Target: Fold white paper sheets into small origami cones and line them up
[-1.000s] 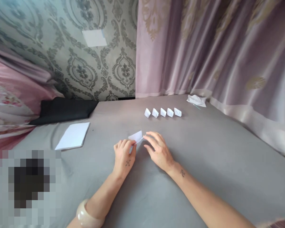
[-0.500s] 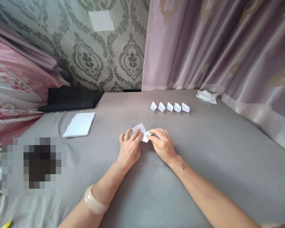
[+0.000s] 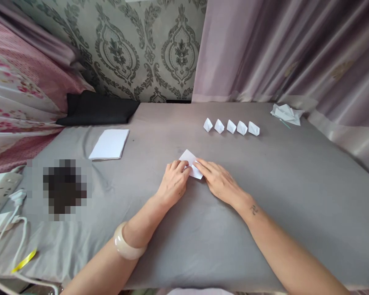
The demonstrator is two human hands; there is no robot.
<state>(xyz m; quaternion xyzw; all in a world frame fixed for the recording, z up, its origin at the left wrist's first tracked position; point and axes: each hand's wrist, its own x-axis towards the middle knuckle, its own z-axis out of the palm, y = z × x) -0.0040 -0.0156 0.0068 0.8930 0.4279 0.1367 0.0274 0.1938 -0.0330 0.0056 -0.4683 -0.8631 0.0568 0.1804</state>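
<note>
A small sheet of white folded paper [image 3: 188, 156] lies on the grey cloth between my two hands, one corner pointing away from me. My left hand [image 3: 174, 180] grips its left side, with fingers curled and fingertips at the paper's middle. My right hand [image 3: 218, 177] rests from the right with fingers extended, their tips pressing on the paper's right part. The paper's lower left is partly hidden by my left fingers. Beyond, several folded white paper pieces [image 3: 231, 127] stand in a row.
A stack of white paper [image 3: 110, 144] lies to the left, before a folded black cloth [image 3: 101, 108]. Loose paper [image 3: 286, 113] sits at the far right by the curtain [image 3: 240, 53]. White power strips [image 3: 3, 192] with cables and a yellow strip [image 3: 24, 260] are at the left edge.
My right hand has gone from pinching the paper's right edge to lying flatter with fingers on it. My left fingers have curled in more. The view has tilted down.
</note>
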